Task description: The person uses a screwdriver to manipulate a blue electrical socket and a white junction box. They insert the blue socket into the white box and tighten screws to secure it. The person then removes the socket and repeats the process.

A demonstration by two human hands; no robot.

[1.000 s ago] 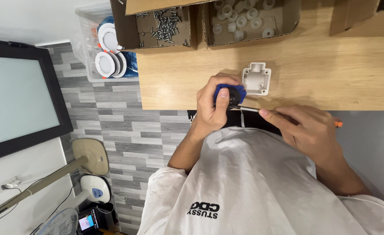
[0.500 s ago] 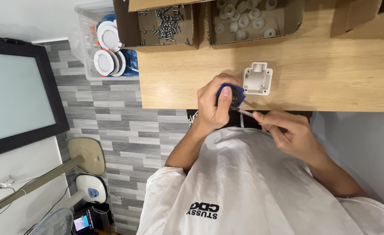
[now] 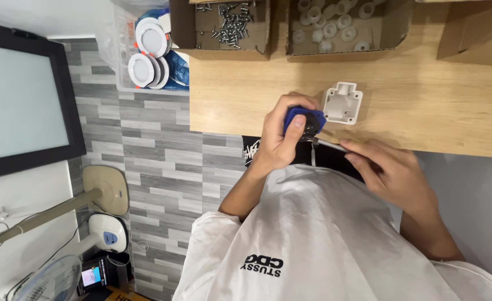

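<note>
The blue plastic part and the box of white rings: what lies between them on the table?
In the head view, only bare wooden table lies between the blue plastic part and the cardboard box of white rings.

The person wore a loose white short-sleeved T-shirt [image 3: 335,234] bearing small black printed lettering [image 3: 263,266] on its front, over a dark garment [image 3: 326,155] with a white drawstring, both forearms left bare.

A black-framed pale screen [image 3: 20,97] fills nine o'clock, a tiny lit screen [image 3: 91,276] glows at seven, and open brown cardboard boxes of screws [image 3: 223,28] and white rings [image 3: 340,28] stand at twelve.
</note>
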